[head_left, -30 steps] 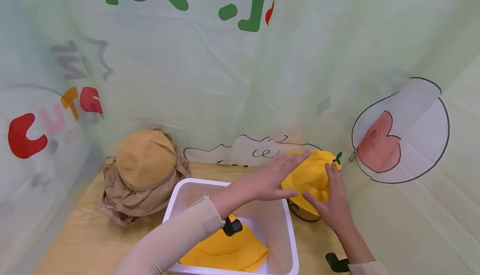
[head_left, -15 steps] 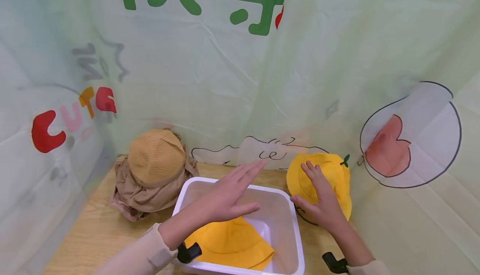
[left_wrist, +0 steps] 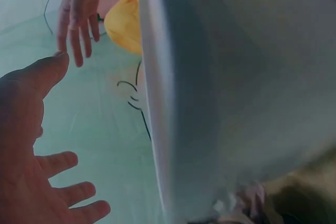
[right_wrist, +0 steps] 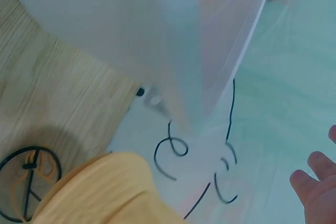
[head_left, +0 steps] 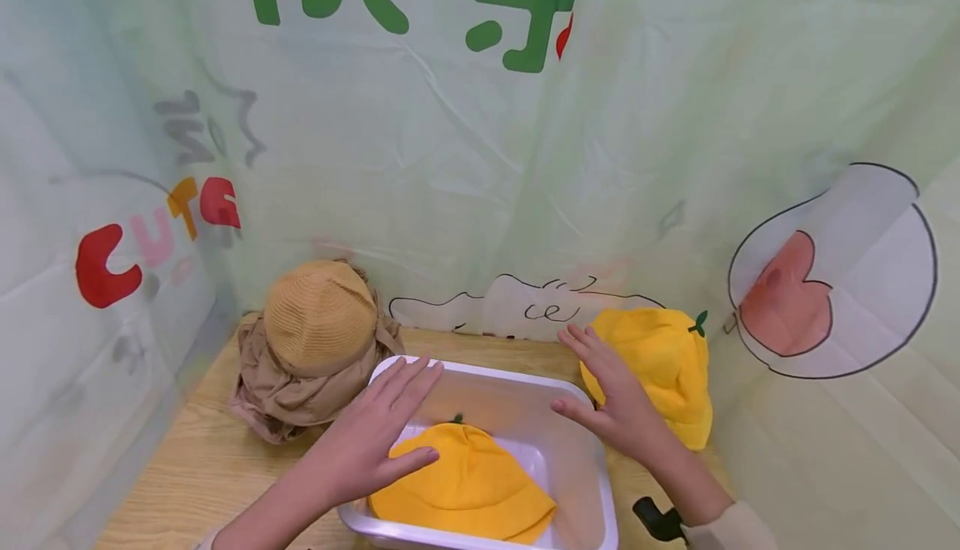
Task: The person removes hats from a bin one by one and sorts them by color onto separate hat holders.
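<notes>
A yellow hat (head_left: 465,483) with a small green sprout lies inside the white plastic bin (head_left: 495,375). My left hand (head_left: 363,446) hovers over the bin's left side, fingers extended and thumb apart, holding nothing. My right hand (head_left: 618,404) is above the bin's right rim, in front of a second yellow hat (head_left: 652,358), which sits on the table right of the bin. Its fingers are also extended and it holds nothing. In the left wrist view, my left hand (left_wrist: 26,145) is spread beside the bin wall (left_wrist: 236,77). Only fingertips (right_wrist: 315,177) show in the right wrist view.
Left of the bin, a woven tan hat (head_left: 322,317) rests on crumpled brown fabric hats (head_left: 292,396). A black cord loop (right_wrist: 59,166) lies by the right yellow hat. Printed curtain (head_left: 465,158) hangs behind the wooden table (head_left: 187,467) and along both sides.
Both hands have moved left from the right-hand yellow hat; the left hand has come back across the bin. The head view has shifted slightly. The yellow hat in the bin is more exposed.
</notes>
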`<state>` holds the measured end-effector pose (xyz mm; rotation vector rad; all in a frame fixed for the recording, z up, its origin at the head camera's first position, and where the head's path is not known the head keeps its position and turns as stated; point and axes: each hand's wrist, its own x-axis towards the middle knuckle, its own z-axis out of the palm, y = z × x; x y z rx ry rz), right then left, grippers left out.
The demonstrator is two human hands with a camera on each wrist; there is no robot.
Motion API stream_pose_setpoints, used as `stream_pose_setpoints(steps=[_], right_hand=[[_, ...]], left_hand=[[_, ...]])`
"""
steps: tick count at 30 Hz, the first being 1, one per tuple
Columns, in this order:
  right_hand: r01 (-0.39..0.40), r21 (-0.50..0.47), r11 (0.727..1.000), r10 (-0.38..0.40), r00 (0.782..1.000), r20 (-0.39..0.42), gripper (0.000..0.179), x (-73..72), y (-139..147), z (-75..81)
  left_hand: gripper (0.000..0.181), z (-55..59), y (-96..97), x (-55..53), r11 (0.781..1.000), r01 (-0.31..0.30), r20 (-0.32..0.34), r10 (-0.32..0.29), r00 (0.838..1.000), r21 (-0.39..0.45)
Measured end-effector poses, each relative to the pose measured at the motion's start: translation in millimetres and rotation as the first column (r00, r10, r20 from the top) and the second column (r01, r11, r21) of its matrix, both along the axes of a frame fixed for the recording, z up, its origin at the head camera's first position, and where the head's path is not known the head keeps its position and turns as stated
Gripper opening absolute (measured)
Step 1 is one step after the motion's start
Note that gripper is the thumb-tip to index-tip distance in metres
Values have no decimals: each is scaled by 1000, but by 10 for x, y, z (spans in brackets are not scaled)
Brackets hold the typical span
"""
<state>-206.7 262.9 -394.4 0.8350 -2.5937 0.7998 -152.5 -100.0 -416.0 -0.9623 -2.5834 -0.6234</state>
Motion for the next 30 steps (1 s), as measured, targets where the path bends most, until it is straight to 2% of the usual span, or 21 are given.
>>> stream_pose_setpoints(steps=[4,7,11,15,19,24,30], right_hand=[[-34,48,998,35,999,-18,78,16,-121,34],[-63,87,994,64,998,-13,63,31,-228,67],[-113,133,985,106,993,59,50,37,-377,109],[-179,176,968,154,977,148,50,16,-522,139],[-243,231,942,200,960,194,49,-34,-643,163],[-273,287,918,208,949,237,47,-110,-784,147],[-306,277,911,200,914,353,44,-209,-955,14]], left_hand=[[87,-117,-184,150,998,-45,-83,42,996,-33],[88,-229,-290,260,994,-91,-100,85,991,-53],[91,-395,-385,371,988,-144,-59,140,988,-55],[87,-534,-433,456,985,-165,-21,164,986,-44],[85,-615,-417,483,984,-174,-14,174,985,-45],[89,-660,-374,478,980,-186,19,188,982,-76],[84,-690,-333,473,971,-219,30,222,975,-96]])
